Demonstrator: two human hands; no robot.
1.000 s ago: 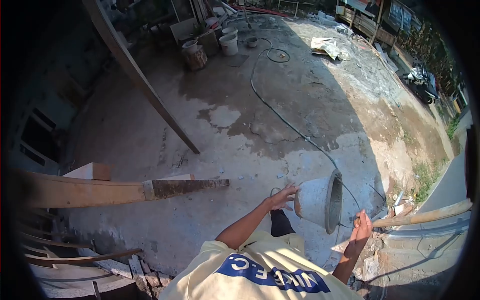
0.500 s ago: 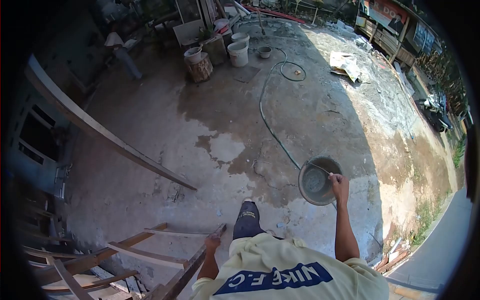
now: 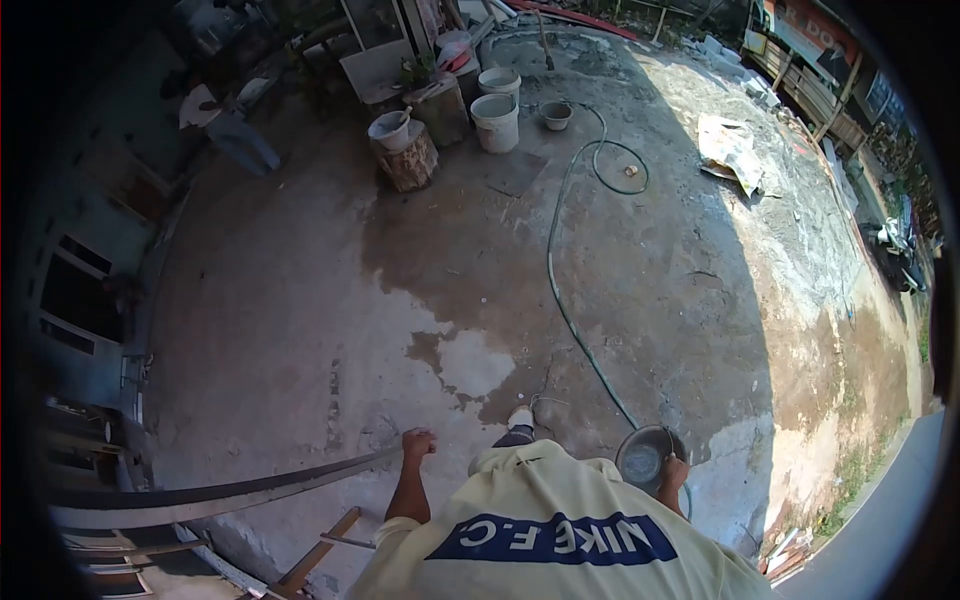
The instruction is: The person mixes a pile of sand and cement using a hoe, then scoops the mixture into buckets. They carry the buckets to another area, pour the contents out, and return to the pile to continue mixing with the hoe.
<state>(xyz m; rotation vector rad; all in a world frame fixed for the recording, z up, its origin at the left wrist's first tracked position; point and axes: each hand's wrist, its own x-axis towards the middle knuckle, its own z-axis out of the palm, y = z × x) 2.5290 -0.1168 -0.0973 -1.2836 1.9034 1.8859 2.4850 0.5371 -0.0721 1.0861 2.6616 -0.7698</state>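
A dark, round bucket [image 3: 640, 462] hangs at my right side, its inside coated grey. My right hand [image 3: 674, 470] is closed on its thin handle, close to the rim. My left hand [image 3: 419, 441] is curled into a fist out to the left, with nothing showing in it. Just beside the left wrist is the end of a long wooden beam [image 3: 260, 482], which runs off to the left edge. Below that hand, part of a wooden frame [image 3: 318, 550] shows near my left sleeve.
A green hose [image 3: 556, 270] snakes over the partly wet concrete toward the bucket. White buckets [image 3: 496, 122], a tree stump [image 3: 410, 162] and a small basin [image 3: 555, 115] stand ahead. Another person [image 3: 225, 120] is at the far left. A crumpled sheet [image 3: 730, 152] lies in the sunlight.
My left hand has let go of the wooden frame and moved up and forward. The bucket has come closer to my body in my right hand. The view has shifted, and the beam appears lower.
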